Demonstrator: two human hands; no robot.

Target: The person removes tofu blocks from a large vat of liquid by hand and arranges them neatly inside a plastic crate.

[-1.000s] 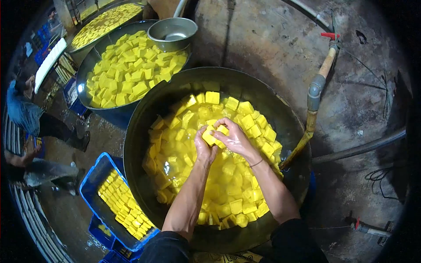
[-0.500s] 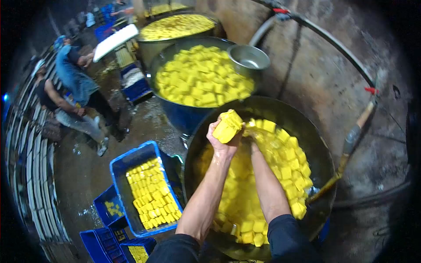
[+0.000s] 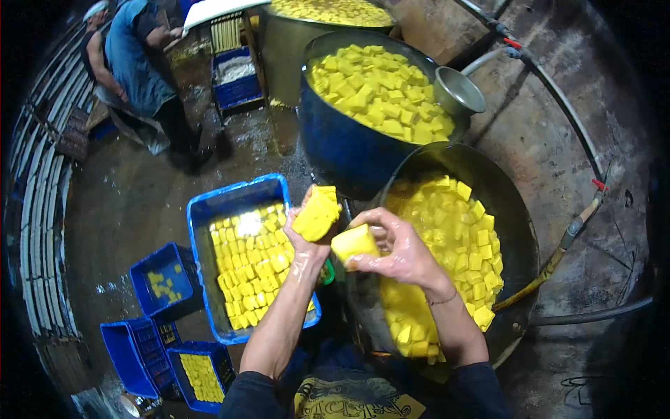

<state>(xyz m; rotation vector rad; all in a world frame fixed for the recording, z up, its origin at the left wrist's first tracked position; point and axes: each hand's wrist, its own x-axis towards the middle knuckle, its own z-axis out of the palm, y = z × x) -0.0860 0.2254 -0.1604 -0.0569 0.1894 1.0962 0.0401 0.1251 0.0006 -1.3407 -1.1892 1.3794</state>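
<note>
My left hand [image 3: 307,241] is closed round several yellow blocks [image 3: 317,214], held above the right edge of a large blue crate [image 3: 197,230]. Rows of yellow blocks [image 3: 255,269] fill that crate. Just to the right, my right hand [image 3: 408,255] grips a yellow block [image 3: 354,243] between thumb and fingers, over the left rim of a round dark vat [image 3: 520,209]. In the vat many yellow blocks [image 3: 474,262] lie in yellow liquid.
A blue vat [image 3: 342,133] full of yellow blocks stands behind, with a metal bowl [image 3: 460,91] at its rim. Smaller blue crates [image 3: 136,353] sit at lower left. Two people [image 3: 136,63] stand at upper left. A pipe [image 3: 558,255] reaches into the dark vat.
The view has swung left toward the crate. My left hand has moved out of the dark vat with blocks, and my right hand has come up from the liquid with a block.
</note>
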